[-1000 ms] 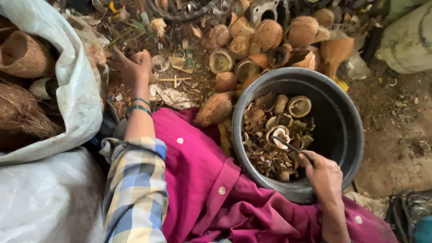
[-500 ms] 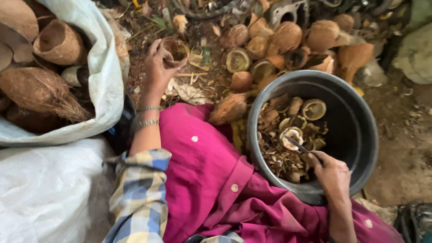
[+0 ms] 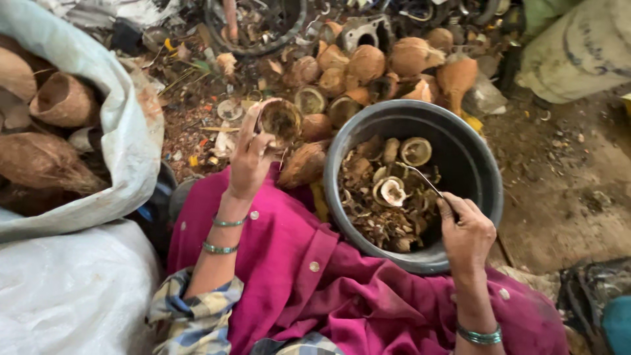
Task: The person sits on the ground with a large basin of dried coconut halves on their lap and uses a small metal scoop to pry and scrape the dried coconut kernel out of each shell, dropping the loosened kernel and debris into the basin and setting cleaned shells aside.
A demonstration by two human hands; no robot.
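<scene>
fingers (image 3: 253,131) round half-shell (image 3: 281,120) (inside shadowed)

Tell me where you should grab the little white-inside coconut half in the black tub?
Probably by its rim, coming from above. The coconut half lies cut side up on the loose husk scraps in the black tub, so its edge is exposed all round. The right hand is nearest, though it already holds a thin metal tool.

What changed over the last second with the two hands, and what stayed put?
The left hand went from reaching open toward the littered ground to taking hold of a coconut half shell and lifting it back toward the body. The right hand stayed at the dark bucket, keeping its grip on the thin metal tool over the shell pieces. The white sack of husks did not move.
</scene>
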